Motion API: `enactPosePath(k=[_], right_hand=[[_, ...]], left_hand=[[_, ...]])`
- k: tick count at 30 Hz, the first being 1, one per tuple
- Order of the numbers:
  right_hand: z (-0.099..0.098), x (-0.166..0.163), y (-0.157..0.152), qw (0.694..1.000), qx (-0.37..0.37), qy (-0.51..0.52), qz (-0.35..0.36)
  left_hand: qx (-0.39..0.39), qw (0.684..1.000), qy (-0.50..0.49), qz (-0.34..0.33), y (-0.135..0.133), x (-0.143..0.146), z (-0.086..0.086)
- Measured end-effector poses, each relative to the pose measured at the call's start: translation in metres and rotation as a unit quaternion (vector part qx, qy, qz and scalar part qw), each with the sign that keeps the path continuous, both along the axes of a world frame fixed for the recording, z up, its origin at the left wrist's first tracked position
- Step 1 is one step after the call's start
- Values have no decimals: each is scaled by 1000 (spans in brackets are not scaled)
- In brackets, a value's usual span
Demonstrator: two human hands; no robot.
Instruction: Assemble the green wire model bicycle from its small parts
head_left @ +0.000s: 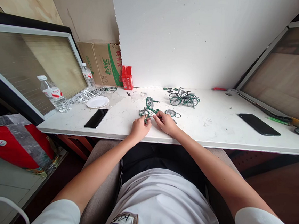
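Over the white table (215, 133), left hand (141, 127): we see its fingers curled, thumb and fingertips pinched on the near end of the green model bicycle (152, 109).
Right hand (166, 123): its fingers are bent and drawn nearly together just beside the left fingertips; we cannot tell whether they grip a tiny piece.
Green model bicycle: one in work, between and just beyond both hands, with one spoked wheel raised at its far end.
Bicycle work: we judge this to be fine handling of a small part at the bicycle's near end; the next move calls for a steady left pinch and careful right-fingertip alignment.
Loose wheel (170, 112): one, just beyond the right hand, with one thin ring (180, 115) beside it.
Phones: two, the left phone (96, 118) left of the left hand, the right phone (259, 124) well right of the right hand.
Plate (97, 102): one, beyond the left phone, farther out from the left hand.
Standing model bicycles (184, 99): we count two, overlapping, beyond the right hand and to its right.
Water bottles: two, far left of the left hand, a nearer bottle (54, 95) and a farther bottle (88, 75).
Boxes: two, beyond the left hand, one red box (127, 80) and one cardboard box (101, 64).
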State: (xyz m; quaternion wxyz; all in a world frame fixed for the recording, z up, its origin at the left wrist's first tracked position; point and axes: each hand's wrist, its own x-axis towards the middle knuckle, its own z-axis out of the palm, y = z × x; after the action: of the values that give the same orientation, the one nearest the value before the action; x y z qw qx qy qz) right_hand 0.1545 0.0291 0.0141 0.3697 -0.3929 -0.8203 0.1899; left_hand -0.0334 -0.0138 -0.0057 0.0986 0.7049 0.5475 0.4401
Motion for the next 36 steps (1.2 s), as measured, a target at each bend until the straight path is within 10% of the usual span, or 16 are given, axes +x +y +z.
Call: enactPosePath(k=[36], right_hand=[[-1, 0, 1, 1000, 0, -25, -2]], left_hand=[[-12, 1000, 5, 5, 0, 0, 1]])
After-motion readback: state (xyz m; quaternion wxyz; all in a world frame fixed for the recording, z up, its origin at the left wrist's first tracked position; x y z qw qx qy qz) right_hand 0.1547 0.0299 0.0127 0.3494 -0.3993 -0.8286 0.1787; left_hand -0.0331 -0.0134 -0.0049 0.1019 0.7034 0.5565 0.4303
